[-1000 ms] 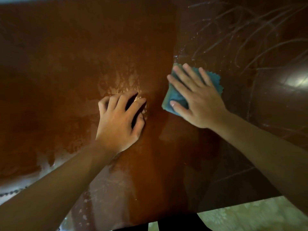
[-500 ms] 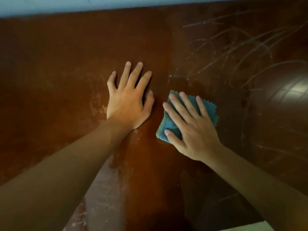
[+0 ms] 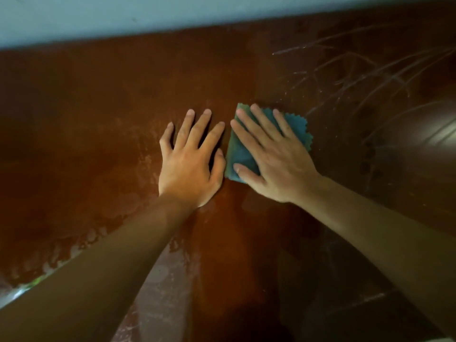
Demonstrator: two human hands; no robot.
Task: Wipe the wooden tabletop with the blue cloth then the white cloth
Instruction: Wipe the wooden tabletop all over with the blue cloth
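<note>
Blue cloth (image 3: 240, 154) lies flat on the wooden tabletop (image 3: 86, 119), pressed under the right hand (image 3: 276, 164)'s straight, spread fingers; the left hand (image 3: 190, 164) rests flat beside it, fingers splayed.

a pale blue-grey wall (image 3: 123, 16) runs behind, dimly lit, with a glare patch at right.

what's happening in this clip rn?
A person is wiping a wooden tabletop. The right hand presses a folded blue cloth flat against the wood with straight fingers. The left hand rests flat on the bare surface right beside it, holding nothing. Streaky wipe marks show to the right. No white cloth is in view.
</note>
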